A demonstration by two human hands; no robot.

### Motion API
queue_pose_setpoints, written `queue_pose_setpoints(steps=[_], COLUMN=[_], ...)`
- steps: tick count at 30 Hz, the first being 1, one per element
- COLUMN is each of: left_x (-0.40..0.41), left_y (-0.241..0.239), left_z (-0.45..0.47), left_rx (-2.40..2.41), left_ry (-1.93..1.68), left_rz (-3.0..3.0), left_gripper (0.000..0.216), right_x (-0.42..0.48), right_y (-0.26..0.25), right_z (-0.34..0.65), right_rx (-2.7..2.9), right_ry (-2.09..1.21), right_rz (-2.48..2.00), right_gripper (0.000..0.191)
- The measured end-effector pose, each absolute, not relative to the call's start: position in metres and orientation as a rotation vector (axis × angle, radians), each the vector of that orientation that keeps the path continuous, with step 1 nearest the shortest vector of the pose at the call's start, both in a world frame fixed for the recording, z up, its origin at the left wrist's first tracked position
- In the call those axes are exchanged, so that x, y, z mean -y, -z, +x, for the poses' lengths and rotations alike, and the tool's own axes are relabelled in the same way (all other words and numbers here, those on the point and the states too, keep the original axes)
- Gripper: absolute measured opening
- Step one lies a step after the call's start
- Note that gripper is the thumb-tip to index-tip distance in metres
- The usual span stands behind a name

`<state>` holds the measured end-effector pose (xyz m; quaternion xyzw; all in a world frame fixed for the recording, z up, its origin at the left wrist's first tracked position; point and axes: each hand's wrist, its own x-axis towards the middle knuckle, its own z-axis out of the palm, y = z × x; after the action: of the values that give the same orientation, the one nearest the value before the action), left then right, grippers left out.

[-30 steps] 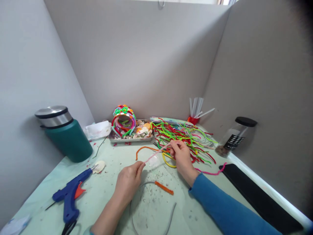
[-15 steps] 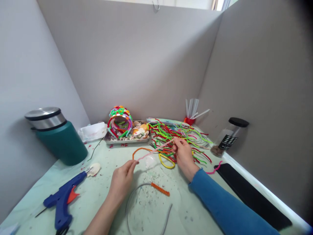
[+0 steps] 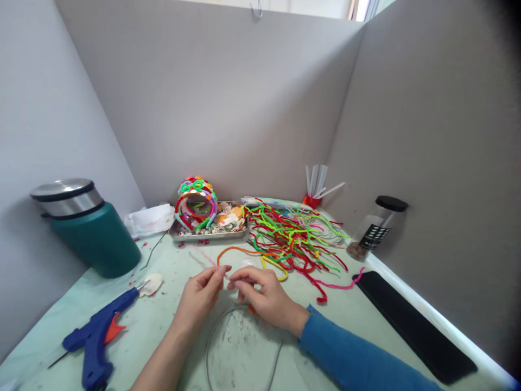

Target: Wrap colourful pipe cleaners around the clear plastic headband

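My left hand [image 3: 201,296] and my right hand [image 3: 262,296] meet over the middle of the table, fingertips pinched together on a thin pale pink pipe cleaner [image 3: 203,257] that runs up and left from them. Just below my hands lies a bare grey wire headband [image 3: 211,347]. A short orange pipe cleaner piece is mostly hidden under my right hand. Beyond my hands sprawls a heap of pipe cleaners [image 3: 293,236] in red, green, yellow and pink.
A metal tray [image 3: 209,234] holds shells and decorated headbands [image 3: 196,203]. A green flask [image 3: 87,228] stands left, a blue glue gun [image 3: 95,339] lies at the front left. Glue sticks in a red cup [image 3: 315,187], a black-lidded jar [image 3: 376,228] and a black slab [image 3: 411,320] are right. Grey partition walls enclose the table.
My right hand has come back from the pipe cleaner heap to meet my left hand. The pink pipe cleaner now points up and left instead of stretching right between the hands.
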<state>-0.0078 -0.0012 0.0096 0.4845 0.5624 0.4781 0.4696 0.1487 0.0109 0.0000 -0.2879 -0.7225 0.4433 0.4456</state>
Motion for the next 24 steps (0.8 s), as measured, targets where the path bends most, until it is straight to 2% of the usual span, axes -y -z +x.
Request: queue_pose_setpoints(steps=[10, 15, 19, 22, 24], left_x=[0.0, 0.001, 0.0, -0.001, 0.002], left_y=[-0.004, -0.006, -0.005, -0.001, 0.001], left_z=[-0.011, -0.01, -0.011, -0.012, -0.01], left_rx=[-1.314, -1.321, -1.353, -1.451, -1.561], left_ry=[-1.329, -1.362, -1.325, -1.227, -1.103], left_rz=[1.11, 1.096, 1.175, 1.341, 1.58], left_gripper=[0.036, 0.036, 0.037, 0.04, 0.035], right_x=[-0.016, -0.018, -0.02, -0.026, -0.032], right_y=[0.008, 0.007, 0.006, 0.009, 0.011], right_z=[0.151, 0.151, 0.151, 0.153, 0.155], right_rx=[1.939, 2.05, 2.018, 1.867, 1.732], right_ry=[-1.089, -0.876, -0.787, -0.839, -0.915], right_rz=[-0.859, -0.811, -0.776, -0.895, -0.969], right_gripper=[0.012, 0.01, 0.009, 0.009, 0.008])
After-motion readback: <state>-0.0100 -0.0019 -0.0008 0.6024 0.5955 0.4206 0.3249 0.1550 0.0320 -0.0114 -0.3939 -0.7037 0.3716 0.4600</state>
